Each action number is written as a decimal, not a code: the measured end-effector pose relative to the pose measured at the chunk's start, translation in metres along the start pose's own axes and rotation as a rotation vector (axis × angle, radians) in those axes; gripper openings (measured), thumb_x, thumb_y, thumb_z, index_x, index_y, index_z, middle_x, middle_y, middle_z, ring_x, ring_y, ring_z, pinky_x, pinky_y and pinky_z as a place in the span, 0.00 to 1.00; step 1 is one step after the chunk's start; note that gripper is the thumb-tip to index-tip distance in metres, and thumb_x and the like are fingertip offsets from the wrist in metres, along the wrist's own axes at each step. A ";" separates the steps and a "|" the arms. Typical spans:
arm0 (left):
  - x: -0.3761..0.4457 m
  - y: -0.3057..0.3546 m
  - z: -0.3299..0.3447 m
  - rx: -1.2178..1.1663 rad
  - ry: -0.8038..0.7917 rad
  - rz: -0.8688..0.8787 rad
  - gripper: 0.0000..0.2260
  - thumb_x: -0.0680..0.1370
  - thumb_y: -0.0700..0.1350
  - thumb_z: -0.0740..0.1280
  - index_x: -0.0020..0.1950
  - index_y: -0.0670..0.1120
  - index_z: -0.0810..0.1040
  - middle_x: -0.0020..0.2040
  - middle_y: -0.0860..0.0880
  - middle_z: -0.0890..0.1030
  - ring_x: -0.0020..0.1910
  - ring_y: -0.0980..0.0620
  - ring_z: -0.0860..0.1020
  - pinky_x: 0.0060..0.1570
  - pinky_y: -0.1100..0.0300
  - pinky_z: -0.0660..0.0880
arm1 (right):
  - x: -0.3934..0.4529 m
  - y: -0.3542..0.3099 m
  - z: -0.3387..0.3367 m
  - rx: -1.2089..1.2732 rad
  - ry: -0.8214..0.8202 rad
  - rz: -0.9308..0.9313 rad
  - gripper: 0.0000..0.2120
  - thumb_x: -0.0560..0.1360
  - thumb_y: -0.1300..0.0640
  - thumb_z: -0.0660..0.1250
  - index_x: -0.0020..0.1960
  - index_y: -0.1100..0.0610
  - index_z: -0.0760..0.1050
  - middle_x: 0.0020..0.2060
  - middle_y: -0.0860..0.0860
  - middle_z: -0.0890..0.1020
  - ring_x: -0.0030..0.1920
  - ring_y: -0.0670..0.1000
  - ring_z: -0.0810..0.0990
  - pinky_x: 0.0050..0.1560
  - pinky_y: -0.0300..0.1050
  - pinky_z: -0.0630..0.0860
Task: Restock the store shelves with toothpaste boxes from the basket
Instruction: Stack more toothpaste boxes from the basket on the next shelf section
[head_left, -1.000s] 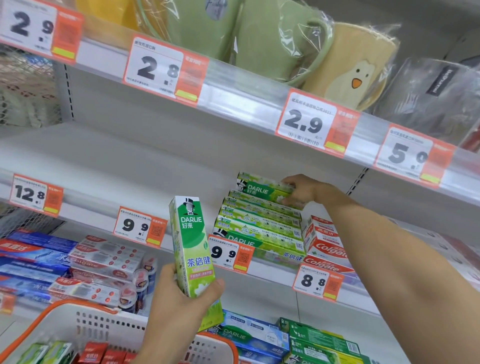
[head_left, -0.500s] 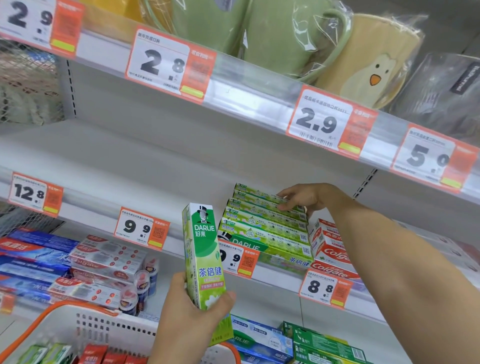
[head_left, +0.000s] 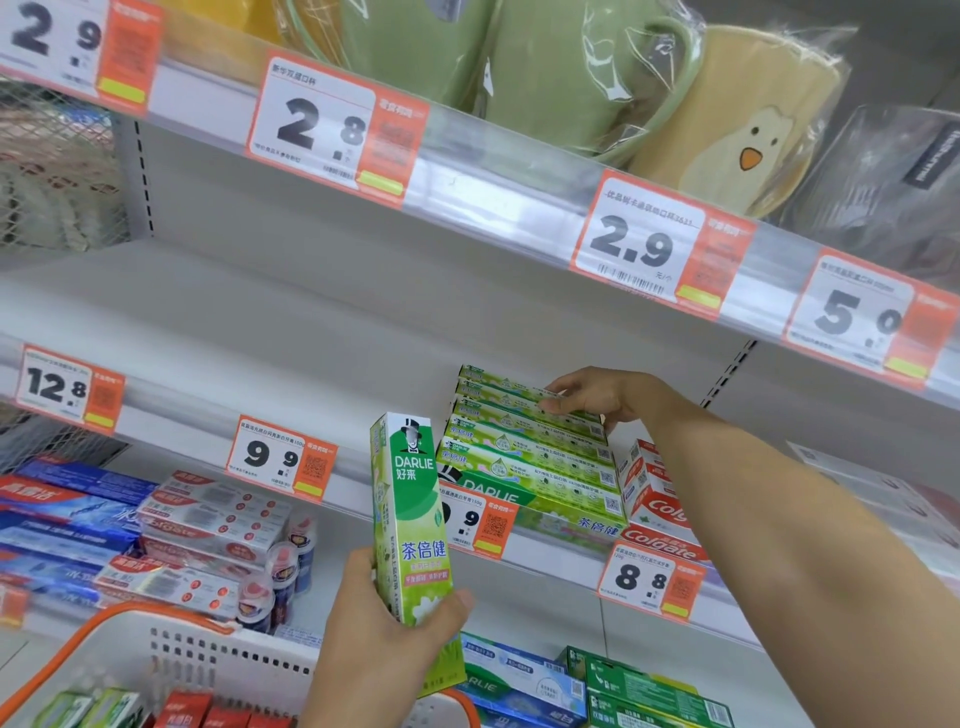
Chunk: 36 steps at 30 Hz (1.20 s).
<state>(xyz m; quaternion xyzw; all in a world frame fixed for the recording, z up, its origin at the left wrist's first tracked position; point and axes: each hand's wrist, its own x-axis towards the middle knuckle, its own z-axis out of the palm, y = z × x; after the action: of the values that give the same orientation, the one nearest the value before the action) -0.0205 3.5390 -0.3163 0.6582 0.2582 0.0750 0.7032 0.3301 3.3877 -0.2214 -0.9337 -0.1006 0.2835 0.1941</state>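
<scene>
A green Darlie toothpaste box (head_left: 413, 519) stands upright in the left hand (head_left: 384, 639), whose fingers and thumb wrap its lower end. Up and to the right of that hand, a stack of matching green boxes (head_left: 530, 447) lies flat on the shelf (head_left: 363, 470), and the right hand (head_left: 597, 397) rests on the top of the stack, fingers loosely bent over the uppermost boxes and touching them; whether it actually grips one I cannot tell. Just beyond the right hand, on its far side, sit red and white Colgate boxes (head_left: 657, 506). Below the left hand is the white basket (head_left: 208, 660) with its orange handle, more green and red boxes showing inside.

The stack looks tall and its upper boxes sit slightly stepped back, so the main risk, as I judge it, is a topple: sliding the held box on top with a nudge could push the upper boxes backward or off the side toward the Colgate boxes. The held box is also upright while the stack lies flat, so it must be turned first; turning it one-handed by its end could let it slip down into the basket or onto the floor.
</scene>
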 end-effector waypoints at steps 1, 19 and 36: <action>0.000 0.000 0.000 0.003 -0.001 0.001 0.22 0.66 0.45 0.82 0.52 0.50 0.73 0.43 0.48 0.84 0.42 0.52 0.83 0.38 0.65 0.72 | 0.000 -0.001 0.000 -0.008 0.000 0.001 0.37 0.73 0.42 0.73 0.77 0.51 0.64 0.78 0.55 0.62 0.77 0.63 0.59 0.66 0.67 0.71; 0.000 -0.003 0.000 0.029 -0.026 0.003 0.22 0.66 0.47 0.81 0.52 0.51 0.73 0.42 0.50 0.85 0.40 0.56 0.83 0.32 0.73 0.71 | -0.006 0.000 -0.005 -0.128 -0.013 -0.024 0.46 0.62 0.33 0.73 0.76 0.48 0.66 0.76 0.53 0.67 0.74 0.60 0.66 0.58 0.55 0.79; -0.001 0.008 0.001 -0.160 -0.027 -0.014 0.11 0.75 0.45 0.74 0.54 0.50 0.75 0.44 0.48 0.86 0.43 0.53 0.85 0.40 0.62 0.80 | -0.080 -0.055 0.023 -0.174 0.357 -0.613 0.15 0.76 0.47 0.72 0.57 0.54 0.79 0.52 0.49 0.84 0.52 0.49 0.82 0.58 0.47 0.78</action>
<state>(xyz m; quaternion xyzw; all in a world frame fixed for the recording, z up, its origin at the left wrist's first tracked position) -0.0194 3.5385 -0.3082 0.5992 0.2466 0.0816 0.7573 0.2476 3.4205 -0.1771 -0.9081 -0.3639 0.0350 0.2044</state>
